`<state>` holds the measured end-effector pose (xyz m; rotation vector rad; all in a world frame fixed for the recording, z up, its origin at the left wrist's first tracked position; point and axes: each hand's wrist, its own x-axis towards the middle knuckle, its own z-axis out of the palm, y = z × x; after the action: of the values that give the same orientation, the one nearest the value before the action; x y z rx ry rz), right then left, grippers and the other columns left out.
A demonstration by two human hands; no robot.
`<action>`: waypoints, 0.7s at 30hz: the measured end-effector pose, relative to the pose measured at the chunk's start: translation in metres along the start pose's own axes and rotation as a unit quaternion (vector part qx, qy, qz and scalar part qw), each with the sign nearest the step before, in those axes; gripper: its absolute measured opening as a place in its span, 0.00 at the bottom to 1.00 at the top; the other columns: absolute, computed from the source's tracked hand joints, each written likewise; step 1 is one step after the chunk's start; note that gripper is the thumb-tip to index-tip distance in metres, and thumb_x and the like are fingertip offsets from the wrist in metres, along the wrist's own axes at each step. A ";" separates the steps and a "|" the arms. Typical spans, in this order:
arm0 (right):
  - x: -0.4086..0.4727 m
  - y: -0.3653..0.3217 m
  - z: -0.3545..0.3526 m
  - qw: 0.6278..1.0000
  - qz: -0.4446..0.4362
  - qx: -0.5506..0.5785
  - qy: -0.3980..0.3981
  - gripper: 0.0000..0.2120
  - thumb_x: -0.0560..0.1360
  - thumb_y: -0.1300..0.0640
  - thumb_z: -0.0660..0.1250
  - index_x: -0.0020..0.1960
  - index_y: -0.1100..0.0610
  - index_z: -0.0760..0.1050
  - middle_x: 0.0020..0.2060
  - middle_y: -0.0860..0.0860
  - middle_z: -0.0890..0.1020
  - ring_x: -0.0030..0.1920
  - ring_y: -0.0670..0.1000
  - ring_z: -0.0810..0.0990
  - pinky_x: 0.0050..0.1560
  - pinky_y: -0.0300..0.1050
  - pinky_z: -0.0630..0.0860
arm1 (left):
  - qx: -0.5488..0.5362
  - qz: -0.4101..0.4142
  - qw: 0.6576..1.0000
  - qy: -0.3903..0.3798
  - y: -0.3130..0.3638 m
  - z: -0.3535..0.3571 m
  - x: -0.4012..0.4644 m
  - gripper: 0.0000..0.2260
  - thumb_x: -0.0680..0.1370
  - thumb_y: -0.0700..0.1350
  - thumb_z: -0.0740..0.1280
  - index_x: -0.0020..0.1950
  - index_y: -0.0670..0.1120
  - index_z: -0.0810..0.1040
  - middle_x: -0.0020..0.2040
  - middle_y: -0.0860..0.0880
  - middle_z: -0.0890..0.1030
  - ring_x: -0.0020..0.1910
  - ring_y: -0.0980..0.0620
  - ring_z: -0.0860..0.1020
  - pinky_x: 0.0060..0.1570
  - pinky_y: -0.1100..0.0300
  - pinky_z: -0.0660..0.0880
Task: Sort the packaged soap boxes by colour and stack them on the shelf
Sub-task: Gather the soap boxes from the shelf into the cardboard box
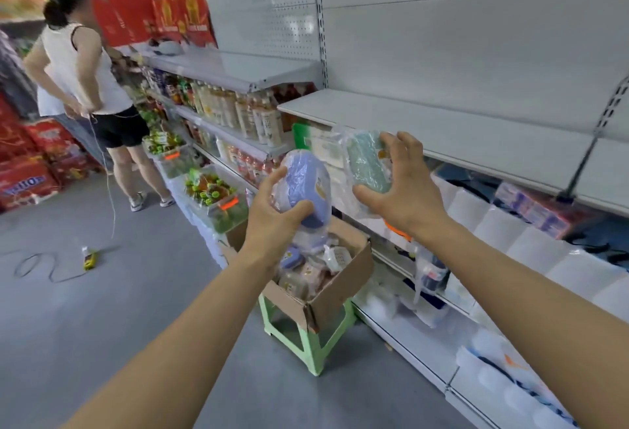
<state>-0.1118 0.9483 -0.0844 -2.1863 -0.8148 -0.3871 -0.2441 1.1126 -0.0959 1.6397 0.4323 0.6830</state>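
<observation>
Your right hand (405, 187) grips the green soap box (369, 164) nearest the bare shelf (442, 132) just beyond; your left hand (272, 214) holds the purple soap box (308, 187), farther left.

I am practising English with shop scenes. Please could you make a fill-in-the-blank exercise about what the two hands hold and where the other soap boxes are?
1. The left hand holds a wrapped soap box whose colour is ____.
2. The right hand holds a wrapped soap box whose colour is ____.
3. More wrapped soap boxes lie in a cardboard box that stands on a green ____.
4. The grey shelf just behind the right hand has ____ soap boxes on it.

Missing words: purple; green; stool; no
</observation>
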 end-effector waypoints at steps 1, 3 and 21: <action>0.013 -0.006 0.016 1.000 0.000 0.001 -0.004 0.41 0.68 0.44 0.73 0.74 0.49 0.57 0.73 0.49 0.56 0.68 0.53 0.66 0.59 0.52 0.73 | -0.009 -0.001 1.000 0.003 -0.004 -0.012 0.018 0.26 0.73 0.39 0.73 0.65 0.62 0.72 0.69 0.51 0.72 0.59 0.49 0.79 0.50 0.58 0.81; 0.038 -0.015 0.050 1.000 -0.002 0.003 -0.009 0.41 0.67 0.44 0.73 0.74 0.49 0.57 0.73 0.50 0.57 0.68 0.52 0.67 0.60 0.53 0.73 | -0.009 -0.002 1.000 0.002 -0.016 -0.037 0.054 0.26 0.71 0.42 0.74 0.62 0.66 0.73 0.69 0.51 0.73 0.61 0.48 0.79 0.55 0.51 0.81; 0.190 -0.048 0.385 0.969 0.239 -0.001 -0.056 0.41 0.68 0.41 0.72 0.74 0.46 0.54 0.71 0.47 0.57 0.66 0.54 0.68 0.61 0.57 0.73 | 0.084 -0.119 0.974 -0.175 -0.204 -0.210 0.397 0.29 0.74 0.39 0.73 0.70 0.56 0.68 0.63 0.55 0.72 0.60 0.52 0.75 0.51 0.63 0.75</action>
<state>0.0058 1.3411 -0.2200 -2.3295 -0.3196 -0.0228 -0.0614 1.5581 -0.2025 1.7895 0.4271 0.1743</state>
